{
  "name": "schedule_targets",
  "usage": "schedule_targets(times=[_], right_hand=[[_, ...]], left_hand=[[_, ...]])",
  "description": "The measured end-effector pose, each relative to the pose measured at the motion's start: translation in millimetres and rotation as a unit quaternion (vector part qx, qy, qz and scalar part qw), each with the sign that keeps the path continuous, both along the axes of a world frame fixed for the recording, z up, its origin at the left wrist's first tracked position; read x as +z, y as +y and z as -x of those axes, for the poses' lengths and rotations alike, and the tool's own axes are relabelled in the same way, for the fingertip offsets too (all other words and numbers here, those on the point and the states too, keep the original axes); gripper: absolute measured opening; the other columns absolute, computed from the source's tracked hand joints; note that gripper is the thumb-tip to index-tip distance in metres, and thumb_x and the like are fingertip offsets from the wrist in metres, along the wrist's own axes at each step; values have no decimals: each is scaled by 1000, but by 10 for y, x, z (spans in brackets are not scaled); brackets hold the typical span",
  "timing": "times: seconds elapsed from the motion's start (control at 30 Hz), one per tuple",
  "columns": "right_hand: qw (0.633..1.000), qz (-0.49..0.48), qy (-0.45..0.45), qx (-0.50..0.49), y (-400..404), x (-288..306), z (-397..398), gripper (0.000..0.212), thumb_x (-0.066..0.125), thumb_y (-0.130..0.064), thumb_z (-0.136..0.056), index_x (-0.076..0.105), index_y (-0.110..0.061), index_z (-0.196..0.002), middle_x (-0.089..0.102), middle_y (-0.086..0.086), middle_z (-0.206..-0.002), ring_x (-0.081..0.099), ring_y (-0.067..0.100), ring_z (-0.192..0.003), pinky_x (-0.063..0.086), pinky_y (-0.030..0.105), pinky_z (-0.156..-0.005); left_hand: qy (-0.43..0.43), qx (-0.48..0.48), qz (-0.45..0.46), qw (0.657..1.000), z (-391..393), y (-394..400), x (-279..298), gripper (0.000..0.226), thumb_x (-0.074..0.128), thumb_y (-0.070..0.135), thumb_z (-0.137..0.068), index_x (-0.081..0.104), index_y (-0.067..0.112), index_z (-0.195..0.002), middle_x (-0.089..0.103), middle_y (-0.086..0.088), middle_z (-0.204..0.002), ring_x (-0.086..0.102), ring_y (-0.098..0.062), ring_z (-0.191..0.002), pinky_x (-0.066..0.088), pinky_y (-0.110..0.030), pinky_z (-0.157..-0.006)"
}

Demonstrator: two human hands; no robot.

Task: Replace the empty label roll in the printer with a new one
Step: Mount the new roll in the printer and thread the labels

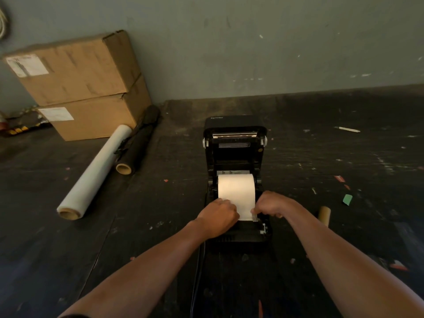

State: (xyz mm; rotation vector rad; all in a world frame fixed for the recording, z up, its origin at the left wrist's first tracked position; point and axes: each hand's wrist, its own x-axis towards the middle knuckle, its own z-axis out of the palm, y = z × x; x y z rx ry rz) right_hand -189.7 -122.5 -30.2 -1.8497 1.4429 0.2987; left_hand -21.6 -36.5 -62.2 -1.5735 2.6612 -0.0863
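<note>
While pinching the loose paper end, left hand (218,215) and right hand (270,206) each nip one bottom corner of the white strip, fingers pressed together. New label roll (236,187) sits inside the open black printer (234,145), lid up. Probably light, thin and easy to tear or crease, so best pulled gently and straight by both corners. Empty brown tube (324,214) lies just right of the printer. All on a dark, scuffed floor (332,157) near cardboard boxes (78,83) and a grey wall (252,42).

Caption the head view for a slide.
Both hands, left hand and right hand, feed the new label roll into the open printer.
</note>
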Motion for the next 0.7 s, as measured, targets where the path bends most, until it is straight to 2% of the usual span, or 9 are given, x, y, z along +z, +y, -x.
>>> schedule_targets(times=[0.17,0.27,0.37,0.47,0.53,0.6,0.7], right_hand=[[1000,15,-5,-9,-5,-42,-12,16,66,-28,-86,56,-18,-78,55,0,-79,51,11,-64,39,25,-56],[999,41,-13,-8,-3,-85,-12,18,71,-30,-81,64,-15,-88,65,4,-90,61,16,-80,49,30,-72],[989,147,3,8,70,-61,1,24,72,-34,-79,67,-16,-94,68,1,-92,64,15,-82,53,33,-79],[963,256,-7,81,265,9,-5,16,65,-35,-85,66,-24,-97,67,-4,-94,62,9,-81,52,28,-74],[952,264,-5,154,402,-16,-20,19,62,-35,-87,67,-25,-102,66,-4,-100,62,10,-87,52,28,-77],[949,261,0,178,466,-73,-16,22,61,-34,-88,67,-24,-106,66,-4,-104,62,12,-92,52,29,-80],[936,289,-1,200,478,-135,6,19,57,-32,-90,68,-23,-102,64,-3,-102,61,12,-88,53,30,-77]], left_hand=[[-37,-24,17,999,-7,34,-35,17,54,14,-95,68,6,-103,65,-11,-100,58,-27,-95,44,-37,-89],[-70,-35,22,997,-22,56,-61,17,56,12,-93,67,6,-104,66,-11,-100,58,-27,-96,44,-38,-90],[-90,-42,25,995,-16,76,-74,14,59,11,-90,68,6,-100,67,-11,-97,59,-26,-93,47,-38,-88],[-86,-36,31,995,-9,89,-81,14,58,9,-89,68,5,-98,67,-12,-95,60,-28,-91,48,-38,-86],[-81,-27,33,996,-3,89,-85,18,55,10,-91,67,4,-103,67,-13,-101,59,-28,-96,45,-38,-89],[-78,-16,25,997,6,78,-84,22,51,11,-94,65,4,-110,64,-14,-108,56,-28,-103,41,-38,-94],[-70,-3,20,997,17,77,-73,23,50,11,-95,64,5,-112,63,-13,-109,54,-28,-105,39,-37,-96]])
